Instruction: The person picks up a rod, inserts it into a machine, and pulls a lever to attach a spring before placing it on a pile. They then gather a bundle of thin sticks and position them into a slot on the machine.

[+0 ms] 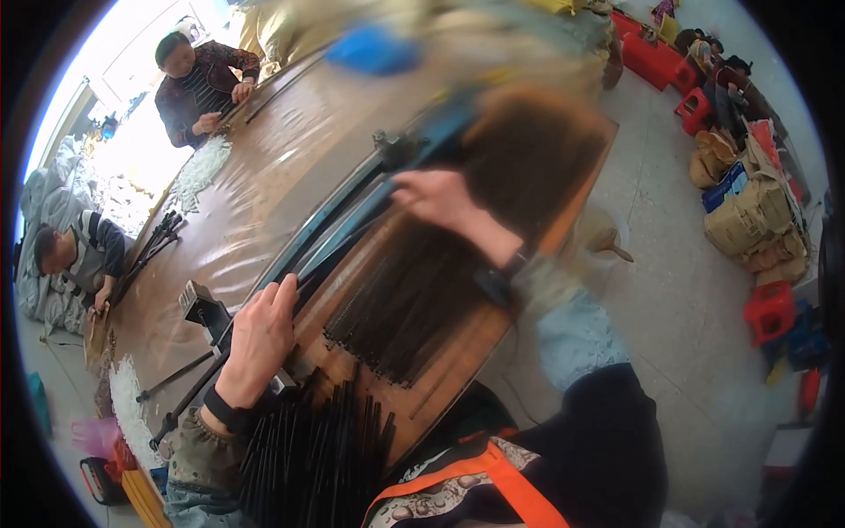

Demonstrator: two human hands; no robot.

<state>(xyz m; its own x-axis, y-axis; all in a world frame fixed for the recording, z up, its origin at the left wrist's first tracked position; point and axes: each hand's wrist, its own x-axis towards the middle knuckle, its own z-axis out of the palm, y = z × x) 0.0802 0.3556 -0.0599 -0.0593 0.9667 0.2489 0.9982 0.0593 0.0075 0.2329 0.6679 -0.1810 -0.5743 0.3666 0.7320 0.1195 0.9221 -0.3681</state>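
Observation:
A long blue metal rail fixture (330, 216) runs diagonally across the table. My left hand (260, 339) is at its near end, thumb and fingers pressed together beside the rail; what they pinch is hidden. My right hand (436, 198) is closed over the rail farther up, slightly blurred, and seems to grip a thin black rod (352, 236) that lies along the fixture. Right of the rail, a wide layer of thin black rods (409, 308) lies side by side. Below my left hand, a bundle of black tubes (317, 453) sticks up near my body.
The brown table (255, 194) has a plastic cover. White piles (201, 172) lie along its left edge. Two people (198, 84) sit on the far left side, one near black rods (154, 246). A blue item (374, 50) is at the back; red stools (768, 312) stand right.

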